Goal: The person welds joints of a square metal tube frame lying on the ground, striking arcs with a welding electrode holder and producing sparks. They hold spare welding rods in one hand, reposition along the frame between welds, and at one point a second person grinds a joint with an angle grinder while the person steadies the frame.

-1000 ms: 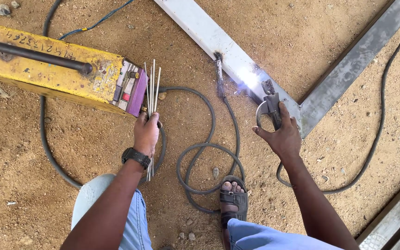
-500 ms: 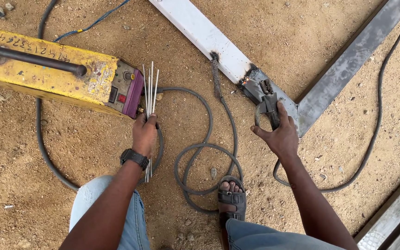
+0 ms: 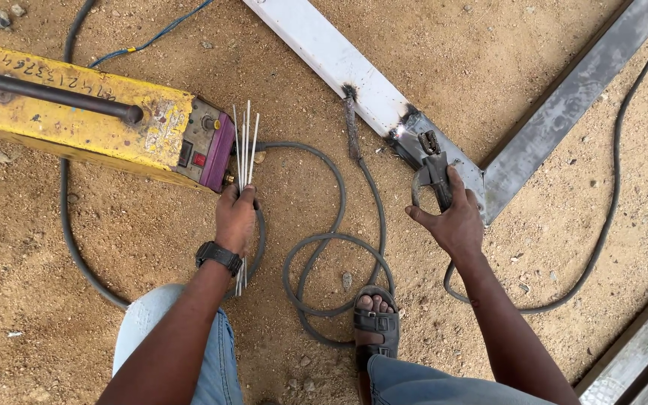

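- Seen from above, a person crouched on sandy ground [image 3: 76,300], one sandalled foot [image 3: 375,322] planted between the knees.
- The left hand [image 3: 235,217] was clenched around a bundle of thin welding rods [image 3: 244,150], their tips fanning upward just beside the end panel of a yellow welding machine [image 3: 76,124].
- The right hand [image 3: 455,221] gripped an electrode holder [image 3: 435,169], its head resting at the joint [image 3: 414,135] where a pale metal tube [image 3: 324,49] met a grey steel bar [image 3: 571,97] in a corner.
- A darkened, shiny patch marked that joint, so welding there appeared at least partly done; whether the seam was finished could not be told. No arc was visible.
- The many unused rods suggested more welding remained.
- Grey cables [image 3: 324,255] looped on the ground between the hands and around the foot, a likely snag for any move.
- Open sand lay to the lower left and to the right of the joint; another metal section [image 3: 639,352] edged the lower right corner.
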